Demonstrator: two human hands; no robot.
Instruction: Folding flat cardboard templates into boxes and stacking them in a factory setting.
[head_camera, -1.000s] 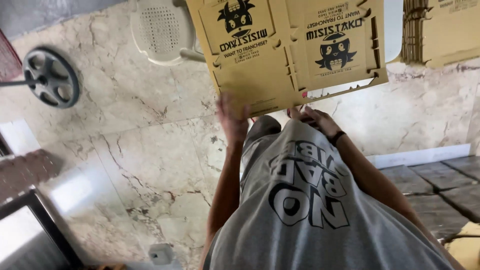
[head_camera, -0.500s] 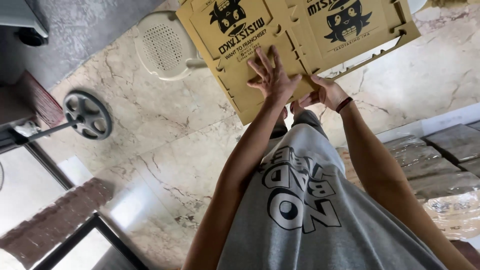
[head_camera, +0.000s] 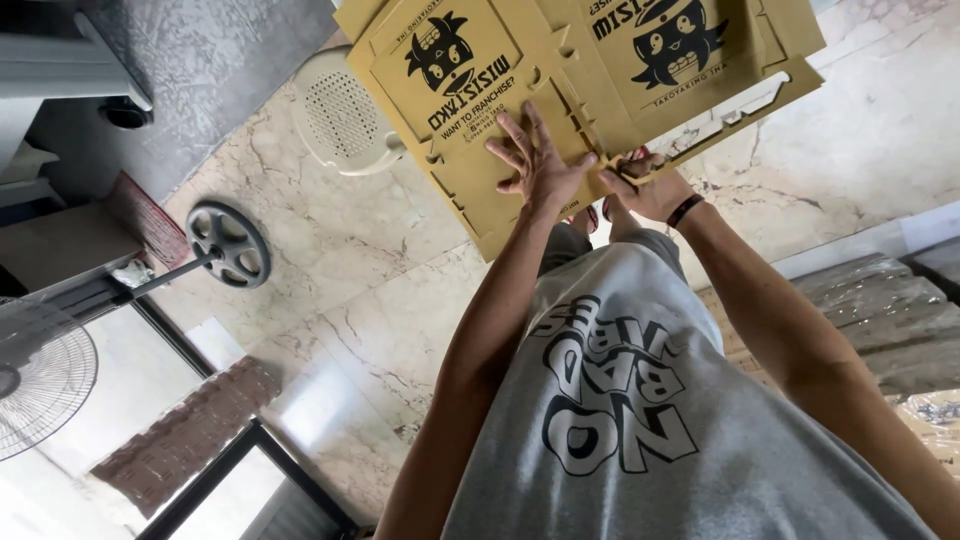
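Cardboard sheet — flat, yellow-brown, with cartoon pictures — is held out over the marble floor. Left hand lies spread wide and flat on it. Right hand pinches its near edge. It looks light and stiff but bendy — best held by the edges. A white plastic stool stands near.

2 hands press flat cardboard, seemingly.
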